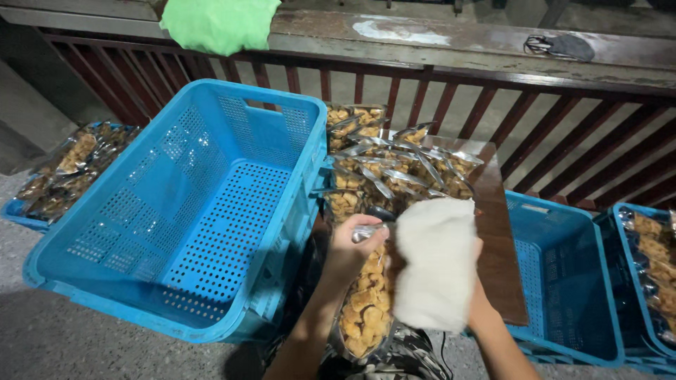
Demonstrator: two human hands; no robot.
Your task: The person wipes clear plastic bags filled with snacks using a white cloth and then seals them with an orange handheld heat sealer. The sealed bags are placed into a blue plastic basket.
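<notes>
Snack bag [365, 309] in left hand [352, 246], white cloth [435, 264] over right hand [477, 299].

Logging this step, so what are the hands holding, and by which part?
Left hand grips a clear snack bag by its top edge. Right hand holds a white cloth against it.

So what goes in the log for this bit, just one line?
left hand: grips snack bag top | right hand: holds white cloth against bag | blue crate: left, tilted

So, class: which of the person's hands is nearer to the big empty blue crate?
Left. The left hand grips a snack bag just beside the blue crate; the right hand, holding a white cloth, is farther off.
</notes>
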